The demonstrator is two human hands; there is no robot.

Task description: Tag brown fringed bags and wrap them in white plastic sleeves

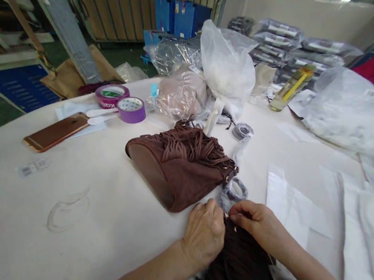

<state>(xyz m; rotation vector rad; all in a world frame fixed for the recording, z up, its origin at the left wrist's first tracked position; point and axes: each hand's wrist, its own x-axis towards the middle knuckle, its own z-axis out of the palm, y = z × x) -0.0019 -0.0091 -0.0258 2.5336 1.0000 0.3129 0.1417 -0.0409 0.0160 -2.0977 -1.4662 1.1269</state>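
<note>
My left hand (205,232) is closed, its curled fingertips hidden at the top of a dark brown fringed bag (241,266). Beside it, my right hand (256,220) pinches a small metal clasp (226,216) between thumb and forefinger. The two hands almost meet there. Just beyond them lies a wrapped, coiled strap (237,189), grey in its covering. A brown suede bag (192,176) with fringe rests on its side farther up, its smooth base facing left.
A phone (57,132) and purple tape rolls (132,110) lie at back left. Stuffed plastic bags (227,60) stand at the back. A bottle of yellowish liquid (291,88) lies to the right. White sheets (296,208) cover the right side of the table (94,245).
</note>
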